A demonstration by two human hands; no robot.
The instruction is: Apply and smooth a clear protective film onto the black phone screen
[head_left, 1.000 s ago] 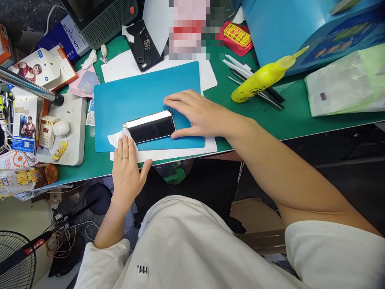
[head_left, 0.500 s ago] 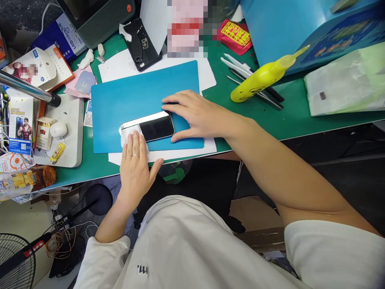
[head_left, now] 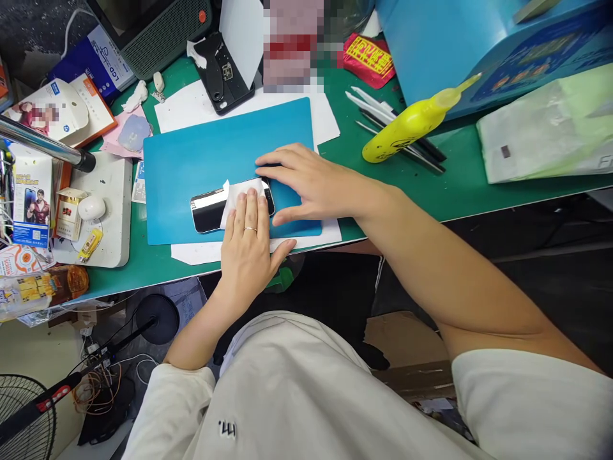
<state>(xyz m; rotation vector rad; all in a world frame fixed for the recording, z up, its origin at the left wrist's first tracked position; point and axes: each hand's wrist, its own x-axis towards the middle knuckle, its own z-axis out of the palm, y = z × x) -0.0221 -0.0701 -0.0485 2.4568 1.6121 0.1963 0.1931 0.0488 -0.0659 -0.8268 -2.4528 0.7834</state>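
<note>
A smartphone [head_left: 209, 211] with a dark glossy screen lies flat on a blue mat [head_left: 191, 150]. My left hand [head_left: 248, 249], wearing a ring, rests flat with straight fingers on a white wipe [head_left: 234, 193]. That wipe is pressed over the right half of the screen, and the fingers hide part of it. Around the phone's right end, my right hand [head_left: 306, 182] is held open, its thumb and fingers spread. Whether its fingertips touch the phone's edge I cannot tell.
A yellow squeeze bottle [head_left: 407, 134] lies beside several thin tools on the right. Behind the mat is a black phone case [head_left: 225, 76]. A white pad [head_left: 117, 211] with small items is at the left. The green table's front edge runs just below the mat.
My left hand has slid the wipe rightward along the phone, from its left end to its right half. The screen's left part is now uncovered. My right hand has stayed at the right end.
</note>
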